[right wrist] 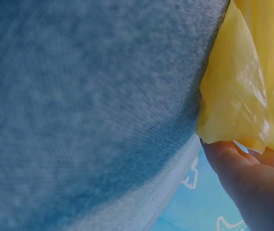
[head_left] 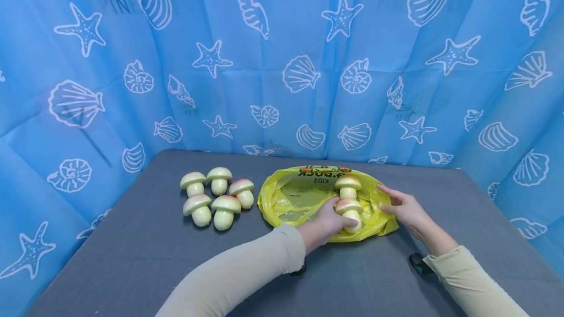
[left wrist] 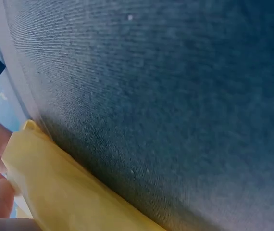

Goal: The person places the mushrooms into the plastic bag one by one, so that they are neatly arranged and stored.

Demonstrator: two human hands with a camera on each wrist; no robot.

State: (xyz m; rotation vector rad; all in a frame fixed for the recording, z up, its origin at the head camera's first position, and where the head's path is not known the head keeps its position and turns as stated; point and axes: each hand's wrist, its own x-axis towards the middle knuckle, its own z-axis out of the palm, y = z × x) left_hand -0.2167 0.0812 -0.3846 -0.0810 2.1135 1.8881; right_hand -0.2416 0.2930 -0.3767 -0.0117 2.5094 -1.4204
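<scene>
Mushroom (head_left: 349, 206), cream with a pink-blushed top, is held by left grip (head_left: 327, 222), right grip (head_left: 411, 213) pinching yellow bag (head_left: 270, 204).

Inside the yellow bag (head_left: 282, 207), toward its right end, the left hand (head_left: 327, 223) grips one mushroom (head_left: 350, 218), another mushroom (head_left: 348, 187) just behind. The right hand (head_left: 411, 213) holds the bag's right edge. Five mushrooms (head_left: 226, 204) sit left of the bag.

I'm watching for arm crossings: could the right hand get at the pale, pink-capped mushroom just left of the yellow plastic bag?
Probably not directly: the right hand is at the right edge of the yellow bag, which, with the left hand, separates it from that mushroom.
</scene>
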